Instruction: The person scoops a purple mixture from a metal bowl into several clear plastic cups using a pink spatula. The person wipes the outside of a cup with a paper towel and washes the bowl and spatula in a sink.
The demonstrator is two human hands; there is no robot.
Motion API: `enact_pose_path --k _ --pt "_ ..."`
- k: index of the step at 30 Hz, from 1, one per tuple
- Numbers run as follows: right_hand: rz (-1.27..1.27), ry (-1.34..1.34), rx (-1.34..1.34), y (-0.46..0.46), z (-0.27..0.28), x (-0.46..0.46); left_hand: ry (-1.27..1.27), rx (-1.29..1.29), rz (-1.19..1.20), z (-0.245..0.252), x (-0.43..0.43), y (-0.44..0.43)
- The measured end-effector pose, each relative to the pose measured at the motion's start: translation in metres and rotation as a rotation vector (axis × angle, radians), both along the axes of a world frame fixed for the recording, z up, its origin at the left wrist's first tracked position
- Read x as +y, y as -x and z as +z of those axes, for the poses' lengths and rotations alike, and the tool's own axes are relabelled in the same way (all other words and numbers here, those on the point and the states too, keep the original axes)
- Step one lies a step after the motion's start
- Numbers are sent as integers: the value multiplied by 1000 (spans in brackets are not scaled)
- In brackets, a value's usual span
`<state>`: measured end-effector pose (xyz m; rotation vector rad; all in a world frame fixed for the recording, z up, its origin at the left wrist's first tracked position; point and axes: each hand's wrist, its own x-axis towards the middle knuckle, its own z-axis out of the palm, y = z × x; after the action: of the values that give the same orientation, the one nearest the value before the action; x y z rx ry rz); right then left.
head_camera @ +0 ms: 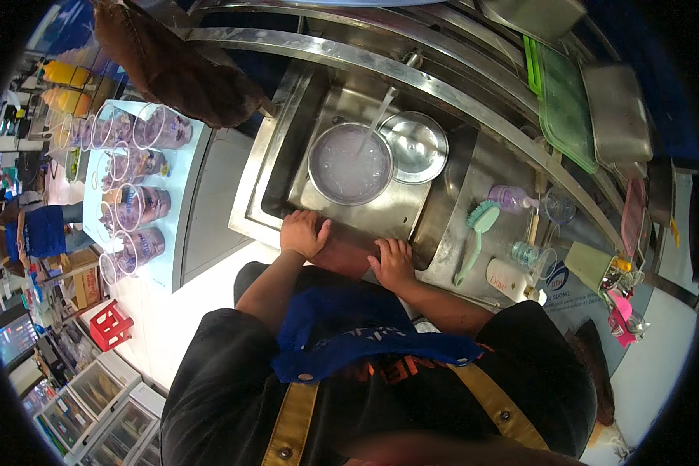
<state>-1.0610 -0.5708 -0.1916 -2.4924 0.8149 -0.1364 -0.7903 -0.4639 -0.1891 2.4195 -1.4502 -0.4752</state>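
My left hand [304, 234] rests on the front rim of a stainless steel sink [247, 201], fingers over the edge. To its right my right hand [394, 262] lies on the same rim, its fingers also over the edge. A reddish-brown cloth [343, 251] hangs over the rim between both hands; whether either hand grips it, I cannot tell. In the basin, water runs from a faucet [391, 92] into a round metal bowl [350, 164] full of cloudy water. A shiny round metal lid or shallow dish [415, 148] lies against the bowl's right side.
Right of the basin are a green dish brush [479, 233], a purple pump bottle [508, 198] and a white bottle [505, 281]. Plastic cups [147, 207] stand on a counter at left. A brown cloth [175, 76] hangs at upper left. A person [41, 232] stands far left.
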Motion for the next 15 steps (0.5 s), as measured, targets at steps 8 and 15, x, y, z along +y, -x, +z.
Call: enact_pose_path --k 8,15 --pt "4 4 69 -1 -6 4 21 0 59 9 0 3" --pt "-28 -85 114 1 -11 1 21 102 51 20 3 0"
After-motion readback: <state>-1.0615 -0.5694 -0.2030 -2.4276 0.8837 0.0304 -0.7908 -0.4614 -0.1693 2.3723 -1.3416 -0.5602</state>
